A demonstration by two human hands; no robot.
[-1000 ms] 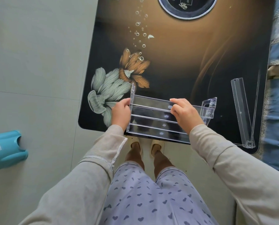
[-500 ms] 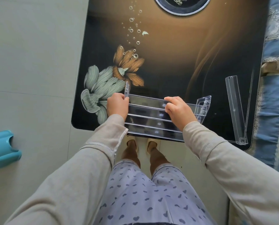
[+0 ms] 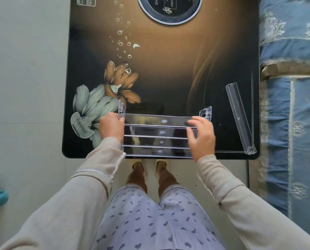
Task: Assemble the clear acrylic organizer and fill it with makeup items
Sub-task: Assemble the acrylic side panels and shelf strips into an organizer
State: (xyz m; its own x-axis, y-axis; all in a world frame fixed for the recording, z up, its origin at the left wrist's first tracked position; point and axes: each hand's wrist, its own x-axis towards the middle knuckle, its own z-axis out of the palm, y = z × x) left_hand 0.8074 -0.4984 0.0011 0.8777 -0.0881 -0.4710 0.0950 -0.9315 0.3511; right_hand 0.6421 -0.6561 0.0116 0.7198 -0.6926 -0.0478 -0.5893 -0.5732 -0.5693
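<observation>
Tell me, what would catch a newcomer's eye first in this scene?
Probably the clear acrylic organizer, a stepped rack at the near edge of the dark table, with the left hand gripping its left end and the right hand spread open at its right end. Next, the table's painted lotus flowers at its left, and a loose clear strip lying at its right.
</observation>
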